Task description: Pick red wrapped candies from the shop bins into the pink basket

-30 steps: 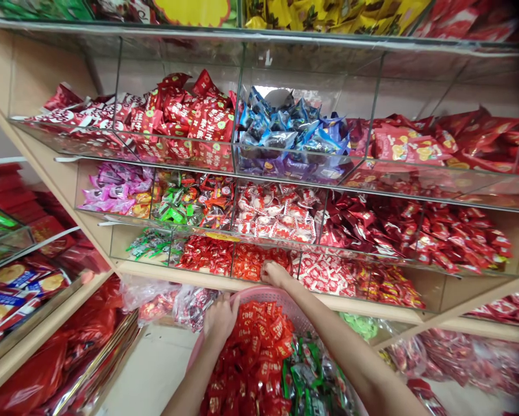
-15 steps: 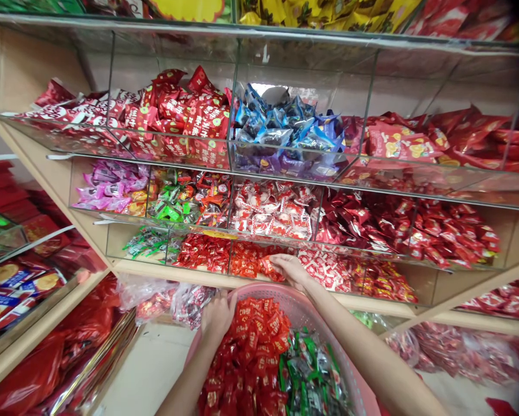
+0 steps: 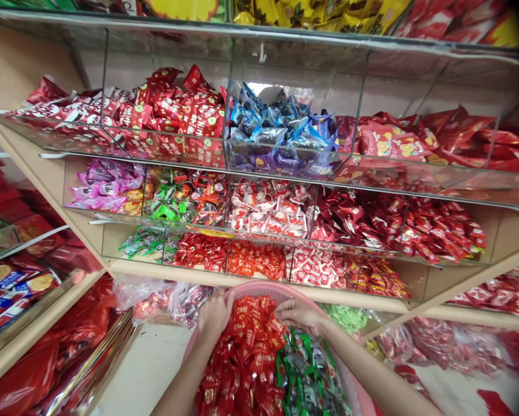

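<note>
A pink plastic basket (image 3: 190, 346) stands in front of me at the lower middle, heaped with wrapped candies. Its left side holds red-wrapped candies (image 3: 251, 346), its right side green-and-dark wrapped candies (image 3: 314, 375). My left hand (image 3: 214, 315) is closed over the basket's far left rim. Inside the far right part of the basket, my right hand (image 3: 300, 315) has its fingers drawn together at red-wrapped candy, just above the heap. How many pieces it has is hidden. Beyond the rim, a low bin of orange-red candies (image 3: 255, 260) faces me.
Stepped shelves with clear dividers (image 3: 229, 115) hold red, blue and pink packets. A wooden shelf edge (image 3: 155, 270) runs behind the basket. Plastic bags of candy (image 3: 190, 303) lie under it. Packaged biscuits (image 3: 17, 289) sit on the left rack, near red bags (image 3: 25, 370).
My right hand has drawn back from the orange-red candy bin, down to the candies in the basket. My left hand has stayed on the rim.
</note>
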`<state>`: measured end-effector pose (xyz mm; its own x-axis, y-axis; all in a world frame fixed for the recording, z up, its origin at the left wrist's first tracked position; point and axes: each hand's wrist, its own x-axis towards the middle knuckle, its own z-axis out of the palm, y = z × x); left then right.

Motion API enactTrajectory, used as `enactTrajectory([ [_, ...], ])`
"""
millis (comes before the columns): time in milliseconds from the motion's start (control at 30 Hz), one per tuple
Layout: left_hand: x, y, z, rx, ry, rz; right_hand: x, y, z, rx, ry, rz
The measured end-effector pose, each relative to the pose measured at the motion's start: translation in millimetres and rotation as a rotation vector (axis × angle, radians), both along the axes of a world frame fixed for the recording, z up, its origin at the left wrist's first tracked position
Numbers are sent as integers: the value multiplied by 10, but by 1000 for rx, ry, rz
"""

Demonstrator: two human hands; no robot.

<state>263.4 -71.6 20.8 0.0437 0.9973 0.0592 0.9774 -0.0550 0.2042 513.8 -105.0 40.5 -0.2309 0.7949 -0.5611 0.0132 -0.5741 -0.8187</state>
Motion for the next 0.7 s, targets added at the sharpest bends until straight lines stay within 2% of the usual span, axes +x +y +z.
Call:
enactTrajectory([
  [200,2,-9,26,-18,1,7,5,32,-21,30,42,-6],
  [433,11,-14,61,-49,-7,14,63,64,103,136,69,-82],
  [567,9,-10,39,-33,2,11,-61,-13,127,176,-54,-5],
  [700,9,-8,31,-20,15,13,-343,-72,80,367,-220,178],
])
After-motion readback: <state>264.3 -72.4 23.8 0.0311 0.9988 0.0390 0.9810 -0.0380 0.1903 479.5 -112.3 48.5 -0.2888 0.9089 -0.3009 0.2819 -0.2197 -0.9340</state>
